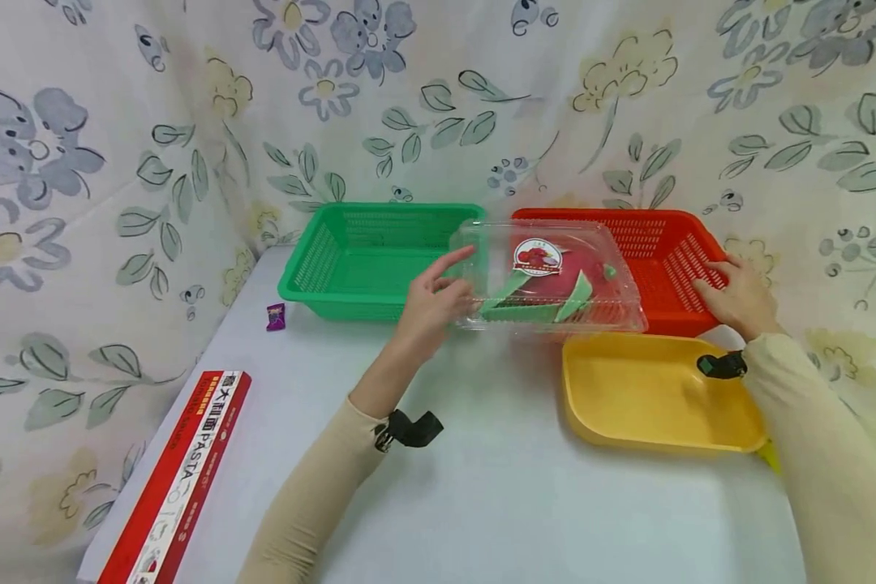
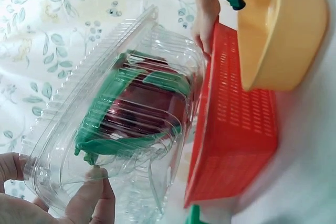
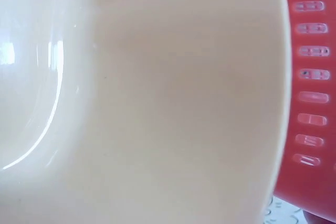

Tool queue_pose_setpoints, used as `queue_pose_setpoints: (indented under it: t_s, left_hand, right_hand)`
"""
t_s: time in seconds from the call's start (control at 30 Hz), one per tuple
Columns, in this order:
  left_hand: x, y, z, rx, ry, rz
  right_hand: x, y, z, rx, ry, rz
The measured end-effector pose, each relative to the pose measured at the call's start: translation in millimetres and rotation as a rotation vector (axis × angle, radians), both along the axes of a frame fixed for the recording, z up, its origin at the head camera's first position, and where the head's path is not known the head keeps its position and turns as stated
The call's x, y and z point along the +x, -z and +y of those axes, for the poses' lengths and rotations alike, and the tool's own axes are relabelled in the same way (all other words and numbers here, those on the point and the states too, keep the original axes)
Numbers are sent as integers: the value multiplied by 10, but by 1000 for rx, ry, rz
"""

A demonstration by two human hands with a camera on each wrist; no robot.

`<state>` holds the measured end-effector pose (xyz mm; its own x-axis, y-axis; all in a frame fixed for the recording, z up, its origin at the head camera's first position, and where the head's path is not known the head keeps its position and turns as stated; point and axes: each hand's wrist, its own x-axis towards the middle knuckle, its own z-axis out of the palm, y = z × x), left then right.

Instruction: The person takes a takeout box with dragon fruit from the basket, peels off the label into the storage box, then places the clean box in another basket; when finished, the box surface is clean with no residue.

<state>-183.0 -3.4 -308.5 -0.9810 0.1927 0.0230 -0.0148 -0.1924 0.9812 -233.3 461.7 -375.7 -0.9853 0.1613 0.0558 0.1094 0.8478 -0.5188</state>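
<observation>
**Beige sleeves [image 1: 314,495] lead out to a clear clamshell box [image 1: 492,247] and a red plastic basket [image 1: 653,276]**

Nearest us, the sleeves cross a white table [image 1: 496,487], each with a black strap at the wrist. Our left hand [image 1: 434,304] has hold of the left end of the clamshell box: the left wrist view shows thumb and fingers closed on the clear edge, while the head view shows the index finger stretched out along it. Inside the box we see a dragon fruit [image 1: 564,280], deep pink with green scales, below a round label [image 1: 538,257]. From the head, the box overlaps the left part of the red plastic basket and the right end of the green plastic basket [image 1: 365,304]; we cannot tell whether it touches either.

Our right hand [image 1: 737,300] grips the rim at the basket's right end, thumb and index finger spread apart over the inside. It does not show in its own wrist view, which a pale tray wall fills.

Just in front of the red basket sits a yellow tray [image 1: 657,393]. To the left lie a purple-wrapped candy [image 1: 276,317], near the green basket, and a long red-and-white pasta box [image 1: 175,478]. Behind everything hangs a flowered curtain [image 1: 409,146].
</observation>
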Motion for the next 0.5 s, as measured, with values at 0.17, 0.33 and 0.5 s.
queue_pose_setpoints:
  t_s: [0.17, 0.33, 0.5]
  left_hand:
    - [209, 98, -321, -18, -10, 7]
    - [416, 196, -535, -75, 19, 11]
    - [638, 270, -724, -118, 33, 10]
  right_hand:
    - [-84, -5, 4, 13, -34, 7]
    - [-62, -17, 23, 29, -36, 2]
    - [15, -39, 32, 38, -38, -20]
